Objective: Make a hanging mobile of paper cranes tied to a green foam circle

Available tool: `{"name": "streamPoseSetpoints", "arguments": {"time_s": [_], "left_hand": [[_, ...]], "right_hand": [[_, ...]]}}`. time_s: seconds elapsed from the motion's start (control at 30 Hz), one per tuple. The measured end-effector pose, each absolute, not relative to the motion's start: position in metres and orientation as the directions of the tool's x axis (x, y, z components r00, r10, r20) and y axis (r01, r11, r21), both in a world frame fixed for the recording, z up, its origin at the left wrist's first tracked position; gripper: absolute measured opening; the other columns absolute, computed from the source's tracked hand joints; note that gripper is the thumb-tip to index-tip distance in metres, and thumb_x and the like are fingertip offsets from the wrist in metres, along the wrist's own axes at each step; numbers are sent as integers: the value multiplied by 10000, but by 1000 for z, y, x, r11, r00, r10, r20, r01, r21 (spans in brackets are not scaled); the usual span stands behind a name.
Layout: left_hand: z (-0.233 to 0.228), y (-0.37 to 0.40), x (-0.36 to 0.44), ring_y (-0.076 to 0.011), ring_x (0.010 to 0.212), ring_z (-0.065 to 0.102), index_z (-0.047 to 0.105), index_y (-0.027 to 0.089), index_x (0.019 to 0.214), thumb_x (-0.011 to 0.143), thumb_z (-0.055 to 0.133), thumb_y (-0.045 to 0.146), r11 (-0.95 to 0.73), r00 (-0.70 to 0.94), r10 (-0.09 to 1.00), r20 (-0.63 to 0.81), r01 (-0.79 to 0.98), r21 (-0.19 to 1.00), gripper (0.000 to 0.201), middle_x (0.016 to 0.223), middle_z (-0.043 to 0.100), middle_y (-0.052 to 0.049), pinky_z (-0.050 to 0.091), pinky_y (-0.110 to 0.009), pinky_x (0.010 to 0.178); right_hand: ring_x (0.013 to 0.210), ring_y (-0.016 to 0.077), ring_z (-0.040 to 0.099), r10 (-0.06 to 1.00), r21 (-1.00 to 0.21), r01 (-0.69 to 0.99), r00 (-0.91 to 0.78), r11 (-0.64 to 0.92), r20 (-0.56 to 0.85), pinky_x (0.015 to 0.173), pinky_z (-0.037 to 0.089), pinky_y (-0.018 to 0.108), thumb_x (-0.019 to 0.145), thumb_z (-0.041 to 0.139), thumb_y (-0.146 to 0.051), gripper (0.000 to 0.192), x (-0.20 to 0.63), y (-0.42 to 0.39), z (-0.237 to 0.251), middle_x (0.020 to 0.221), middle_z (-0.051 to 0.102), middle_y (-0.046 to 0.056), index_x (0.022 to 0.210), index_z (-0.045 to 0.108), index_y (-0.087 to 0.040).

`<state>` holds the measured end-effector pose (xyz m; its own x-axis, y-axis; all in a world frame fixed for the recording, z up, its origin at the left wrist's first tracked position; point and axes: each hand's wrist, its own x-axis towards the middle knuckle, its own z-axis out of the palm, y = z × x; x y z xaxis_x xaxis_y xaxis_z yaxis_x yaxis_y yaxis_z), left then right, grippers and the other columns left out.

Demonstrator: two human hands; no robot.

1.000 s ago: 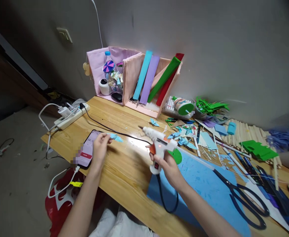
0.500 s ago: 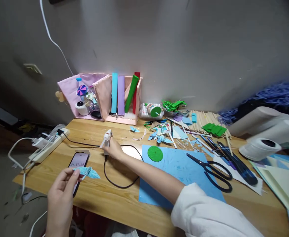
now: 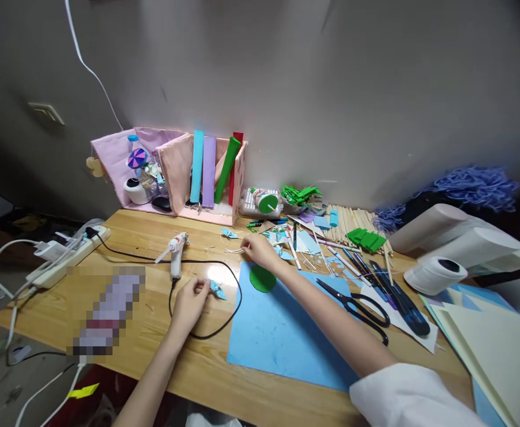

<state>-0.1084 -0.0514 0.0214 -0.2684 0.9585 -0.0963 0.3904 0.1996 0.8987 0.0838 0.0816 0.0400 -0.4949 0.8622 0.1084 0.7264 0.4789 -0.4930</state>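
Note:
A small blue patterned folded paper crane (image 3: 217,289) is pinched in the fingertips of my left hand (image 3: 191,302), low over the table inside the loop of a black cord. My right hand (image 3: 258,250) reaches across the blue sheet (image 3: 281,332), its fingers closed at thin pale strings (image 3: 233,251) on the wood. Up and left of my left hand stands a white glue gun (image 3: 177,254), untouched. Another blue folded paper piece (image 3: 229,233) lies just beyond the strings. Under my right forearm, a green disc (image 3: 262,279) is partly covered.
Black scissors (image 3: 353,302) lie on the blue sheet's right side. Paper scraps, pens and wooden sticks (image 3: 353,219) crowd the back right. A fabric-covered box (image 3: 171,178) stands at the wall. At left are a power strip (image 3: 70,261) and a pixelated phone (image 3: 108,314).
My right hand has let go of the glue gun and moved right to the strings. My left hand has carried the paper crane rightward, away from the phone. The view has shifted slightly.

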Motion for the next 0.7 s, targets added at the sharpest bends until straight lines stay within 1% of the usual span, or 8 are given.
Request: {"name": "streamPoseSetpoints", "arguments": {"time_s": [0.13,0.2,0.33,0.43,0.5,0.57,0.63,0.7], "left_hand": [[23,-47,-106,-205,687,634,593,206,694,754,516,463,200,-252,964,-85,478,855,276,706,679,-45,462,-289,651],[30,-51,-107,-206,678,627,584,207,709,792,470,450,196,-279,960,-29,596,779,282,729,674,-52,449,-288,631],[51,-59,-103,-234,763,592,558,200,796,852,401,361,167,-343,900,268,841,514,233,818,633,-86,416,-315,656],[68,-50,-93,-250,849,565,554,185,847,864,390,294,42,-226,893,389,902,429,198,851,608,-98,407,-341,734],[76,-35,-86,-249,871,559,565,175,875,862,400,266,-48,-138,912,386,899,436,189,875,606,-102,406,-351,766],[81,-17,-81,-255,909,555,585,171,902,838,446,241,-95,-103,925,365,869,485,168,915,613,-110,401,-365,801],[82,2,-78,-261,917,561,610,163,904,772,546,228,-78,-138,946,293,780,620,160,941,619,-119,398,-376,822],[78,20,-76,-263,870,582,636,143,864,689,643,251,-17,-168,974,154,621,784,206,932,636,-130,408,-383,810]], "right_hand": [[902,204,519,825,-373,746,-552,552,119,712,381,275,808,511,-119,131,95,79,39,884,611,80,839,629,-168],[940,221,502,807,-333,742,-578,581,120,716,380,284,816,501,-128,140,88,79,36,909,605,92,853,630,-171],[940,238,488,783,-304,730,-611,613,111,751,379,309,825,475,-121,156,70,84,27,904,604,122,813,629,-145],[928,235,483,787,-330,723,-604,607,127,783,370,319,832,445,-105,181,64,86,25,892,605,136,794,620,-135],[934,235,477,796,-371,713,-585,596,154,791,365,320,825,462,-114,157,66,86,27,889,604,135,792,614,-135],[921,231,481,811,-429,696,-554,575,187,780,367,320,818,488,-139,122,72,86,33,877,604,124,794,608,-136],[882,216,496,831,-504,670,-513,545,216,765,372,317,816,507,-170,106,79,86,40,851,609,105,789,605,-138],[825,193,518,853,-592,629,-468,505,231,748,382,306,814,519,-203,116,85,88,47,816,619,85,774,605,-137]]}}
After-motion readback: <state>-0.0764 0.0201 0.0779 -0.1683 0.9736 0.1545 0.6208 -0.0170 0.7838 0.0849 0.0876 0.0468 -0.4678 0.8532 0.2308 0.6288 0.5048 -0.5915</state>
